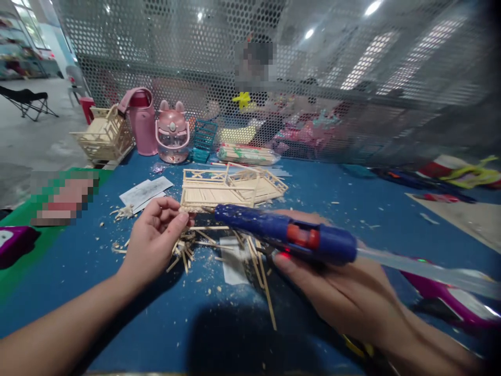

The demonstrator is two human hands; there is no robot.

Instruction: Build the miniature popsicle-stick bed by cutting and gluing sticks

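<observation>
My right hand (336, 282) is wrapped round a blue hot glue gun (250, 222) with a red part in its side. A clear glue stick (415, 265) trails from its back end. The gun's nozzle points left, close to the fingertips of my left hand (156, 230). Those fingers are closed in a pinch on what looks like a short wooden stick, mostly hidden. Just behind the nozzle lies a model of thin wooden sticks (211, 194) with a flat floor and low railings. Loose wooden sticks (262, 271) are scattered below the gun.
A blue table (156, 324) carries wood crumbs and white paper slips (146, 192). Toward the back stand a pink bottle (143, 125), a pink eared bottle (173, 136), a wooden stick model (105, 136) and a packet of sticks (248, 154), before a perforated metal screen (188, 52).
</observation>
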